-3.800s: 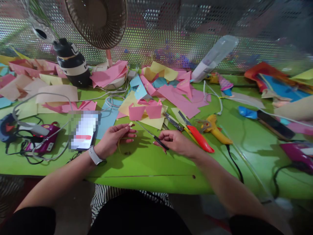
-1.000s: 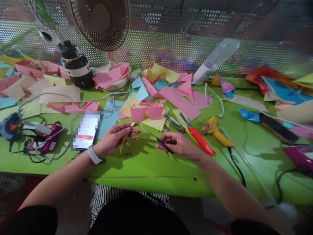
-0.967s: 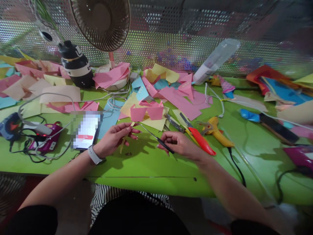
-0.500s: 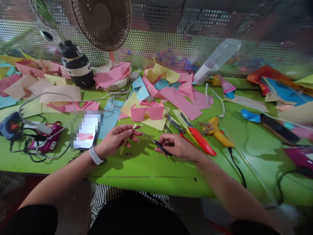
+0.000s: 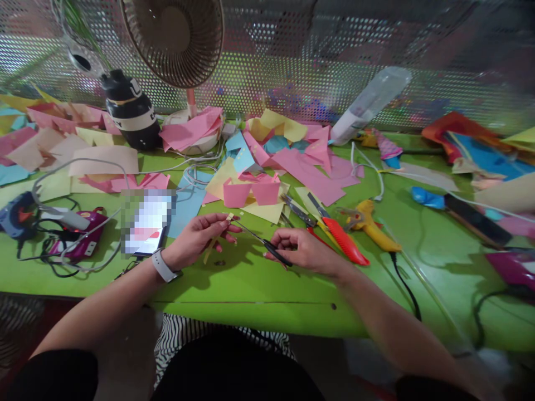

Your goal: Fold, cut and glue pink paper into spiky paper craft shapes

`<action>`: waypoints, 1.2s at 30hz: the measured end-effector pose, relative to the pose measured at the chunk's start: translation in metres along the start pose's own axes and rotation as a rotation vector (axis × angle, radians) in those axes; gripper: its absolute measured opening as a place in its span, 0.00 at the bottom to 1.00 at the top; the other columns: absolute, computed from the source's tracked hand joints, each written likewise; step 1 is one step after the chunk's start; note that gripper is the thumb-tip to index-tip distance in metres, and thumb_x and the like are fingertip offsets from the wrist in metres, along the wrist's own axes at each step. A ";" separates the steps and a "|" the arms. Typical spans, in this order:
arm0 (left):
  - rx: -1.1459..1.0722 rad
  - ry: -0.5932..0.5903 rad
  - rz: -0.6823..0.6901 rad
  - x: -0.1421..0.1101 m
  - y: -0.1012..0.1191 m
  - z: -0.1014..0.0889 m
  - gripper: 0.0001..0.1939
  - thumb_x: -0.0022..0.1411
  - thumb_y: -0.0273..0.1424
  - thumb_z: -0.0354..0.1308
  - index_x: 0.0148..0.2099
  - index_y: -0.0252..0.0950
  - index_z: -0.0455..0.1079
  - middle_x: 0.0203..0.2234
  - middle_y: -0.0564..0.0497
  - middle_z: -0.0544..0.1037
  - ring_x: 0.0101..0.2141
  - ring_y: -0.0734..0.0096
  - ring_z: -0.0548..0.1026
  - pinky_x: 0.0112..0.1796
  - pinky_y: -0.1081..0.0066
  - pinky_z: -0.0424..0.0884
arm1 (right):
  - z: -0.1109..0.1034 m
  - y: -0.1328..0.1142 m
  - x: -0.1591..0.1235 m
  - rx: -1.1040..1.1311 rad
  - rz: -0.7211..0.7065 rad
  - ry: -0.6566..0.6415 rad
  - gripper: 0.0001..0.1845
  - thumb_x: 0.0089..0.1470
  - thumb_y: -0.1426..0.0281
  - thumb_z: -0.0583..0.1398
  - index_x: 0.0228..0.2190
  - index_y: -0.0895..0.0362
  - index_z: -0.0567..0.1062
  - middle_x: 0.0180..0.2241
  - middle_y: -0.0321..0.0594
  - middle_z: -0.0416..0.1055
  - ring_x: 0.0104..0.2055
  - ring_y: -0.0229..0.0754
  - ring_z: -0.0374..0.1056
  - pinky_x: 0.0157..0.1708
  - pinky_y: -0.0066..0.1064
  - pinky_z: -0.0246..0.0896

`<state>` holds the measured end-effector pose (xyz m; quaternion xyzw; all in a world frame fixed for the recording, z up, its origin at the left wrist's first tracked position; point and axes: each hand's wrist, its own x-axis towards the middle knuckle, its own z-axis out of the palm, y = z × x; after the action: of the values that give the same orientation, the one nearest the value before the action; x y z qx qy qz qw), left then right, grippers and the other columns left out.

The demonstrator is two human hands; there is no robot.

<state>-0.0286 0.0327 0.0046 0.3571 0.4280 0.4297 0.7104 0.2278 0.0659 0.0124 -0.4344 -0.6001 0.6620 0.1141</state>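
Note:
My left hand (image 5: pixel 207 236) pinches a narrow yellow paper strip (image 5: pixel 210 249) between thumb and forefinger, its long tail hanging below the fingers. Black-handled scissors (image 5: pixel 273 249) are gripped in my right hand (image 5: pixel 303 249), their blades pointing left to the strip's top end at my left fingertips. Whether the blades are parted is too small to tell. Just beyond both hands, a folded pink paper piece (image 5: pixel 252 192) stands on yellow paper scraps.
Right of my hands lie a red-handled cutter (image 5: pixel 340 236), pliers (image 5: pixel 297 210) and a yellow glue gun (image 5: pixel 374 225). A phone (image 5: pixel 148 223) stands left. Paper scraps, a black bottle (image 5: pixel 132 114), a fan (image 5: pixel 173 39) and a clear bottle (image 5: pixel 371 106) line the back of the green table (image 5: pixel 251 289).
A tiny yellow bit seen by the scissor tips at the strip's end no longer shows there. Both hands stay nearly in place.

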 end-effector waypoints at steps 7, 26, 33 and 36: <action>0.011 -0.004 0.001 0.001 -0.001 -0.001 0.08 0.63 0.32 0.62 0.42 0.34 0.73 0.40 0.45 0.82 0.31 0.75 0.79 0.23 0.80 0.68 | -0.002 0.006 0.001 -0.007 0.012 -0.010 0.24 0.39 0.54 0.73 0.26 0.57 0.71 0.20 0.32 0.68 0.22 0.33 0.63 0.20 0.26 0.58; 0.089 -0.054 0.116 -0.001 0.000 -0.001 0.21 0.68 0.32 0.56 0.62 0.39 0.66 0.44 0.44 0.79 0.37 0.73 0.76 0.31 0.76 0.67 | -0.005 -0.006 -0.003 0.019 0.003 -0.018 0.24 0.38 0.53 0.73 0.25 0.57 0.71 0.19 0.30 0.66 0.21 0.32 0.60 0.20 0.26 0.56; 0.236 -0.108 0.207 -0.004 0.002 0.001 0.26 0.70 0.31 0.53 0.67 0.37 0.58 0.45 0.43 0.78 0.39 0.71 0.76 0.36 0.74 0.69 | -0.005 -0.009 -0.004 -0.009 0.026 -0.028 0.25 0.37 0.53 0.73 0.25 0.58 0.71 0.19 0.32 0.67 0.22 0.32 0.61 0.20 0.26 0.55; 0.219 -0.123 0.222 -0.004 0.001 0.002 0.29 0.70 0.32 0.54 0.70 0.39 0.53 0.47 0.41 0.78 0.43 0.68 0.77 0.40 0.71 0.71 | -0.006 -0.009 -0.005 -0.003 0.013 -0.025 0.25 0.37 0.54 0.73 0.25 0.57 0.70 0.19 0.31 0.66 0.21 0.33 0.61 0.20 0.26 0.55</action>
<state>-0.0277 0.0294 0.0073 0.5029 0.3860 0.4338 0.6402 0.2317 0.0688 0.0228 -0.4303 -0.5994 0.6673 0.1018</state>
